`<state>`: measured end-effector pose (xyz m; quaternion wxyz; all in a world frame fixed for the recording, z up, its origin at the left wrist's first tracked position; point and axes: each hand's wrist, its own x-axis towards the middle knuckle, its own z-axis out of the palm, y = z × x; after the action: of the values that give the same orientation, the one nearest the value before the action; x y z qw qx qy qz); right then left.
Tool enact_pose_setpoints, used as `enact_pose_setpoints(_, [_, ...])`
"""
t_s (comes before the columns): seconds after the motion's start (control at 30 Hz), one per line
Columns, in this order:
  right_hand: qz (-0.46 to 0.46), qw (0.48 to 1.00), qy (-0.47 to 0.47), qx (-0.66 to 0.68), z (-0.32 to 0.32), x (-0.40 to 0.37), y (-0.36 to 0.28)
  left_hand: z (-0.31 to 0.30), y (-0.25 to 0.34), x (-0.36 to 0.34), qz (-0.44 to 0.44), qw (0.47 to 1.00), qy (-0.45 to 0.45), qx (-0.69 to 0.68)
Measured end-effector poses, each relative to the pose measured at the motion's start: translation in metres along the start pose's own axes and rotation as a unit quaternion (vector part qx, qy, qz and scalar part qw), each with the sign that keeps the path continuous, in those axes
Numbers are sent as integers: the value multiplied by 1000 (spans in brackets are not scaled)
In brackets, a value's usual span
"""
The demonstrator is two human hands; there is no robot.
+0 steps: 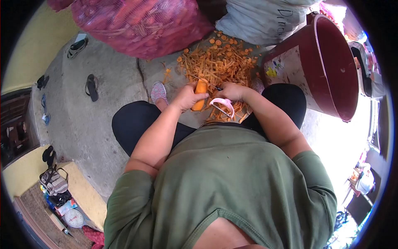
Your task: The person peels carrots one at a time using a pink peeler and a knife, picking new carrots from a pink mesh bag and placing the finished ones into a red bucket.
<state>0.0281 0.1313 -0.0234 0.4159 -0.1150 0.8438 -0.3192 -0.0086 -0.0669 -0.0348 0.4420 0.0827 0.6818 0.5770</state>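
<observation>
My left hand (186,97) is closed round a thick peeled carrot (201,92), held upright between my knees with its cut top facing away from me. My right hand (233,91) is closed on a knife (218,88); its dark handle shows at the fingers and its thin blade reaches toward the carrot's top. A pink peeler (221,101) also sits in my right hand, its blade hanging toward my lap. Beneath and beyond both hands lies a heap of carrot peelings (226,68) with several round cut-off ends on the concrete floor.
A pink mesh sack (145,25) full of carrots stands ahead on the left. Beside it is a white sack (265,20) with writing. A large maroon bucket (306,66) leans at my right, its mouth facing right. Sandals (91,87) and a dial scale (74,218) are at the left.
</observation>
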Motion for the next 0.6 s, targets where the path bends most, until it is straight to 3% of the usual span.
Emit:
enact_pose_setpoints(0.03, [-49, 997, 0, -51, 0, 1, 0, 1, 0, 1, 5, 1000, 1, 0])
enact_pose_setpoints(0.13, [33, 997, -2, 70, 0, -1, -9, 1, -3, 3, 20, 999, 8, 40])
enact_pose_setpoints(0.23, [46, 996, 9, 70, 9, 8, -2, 5, 2, 0, 12, 999, 4, 52])
enact_pose_setpoints(0.33, [-153, 979, 63, -122, 9, 4, 11, 6, 6, -3, 27, 999, -19, 30])
enact_pose_setpoints(0.43, [-84, 973, 30, -212, 15, 21, 51, 4, 1, -1, 54, 998, -37, -10])
enact_pose_setpoints(0.53, [-20, 999, 39, 2, 2, 14, 35, -1, -7, 6, 54, 998, -34, -18])
enact_pose_setpoints(0.6, [-6, 997, 30, 64, 5, 15, 28, -1, -7, 5, 42, 999, -26, -7])
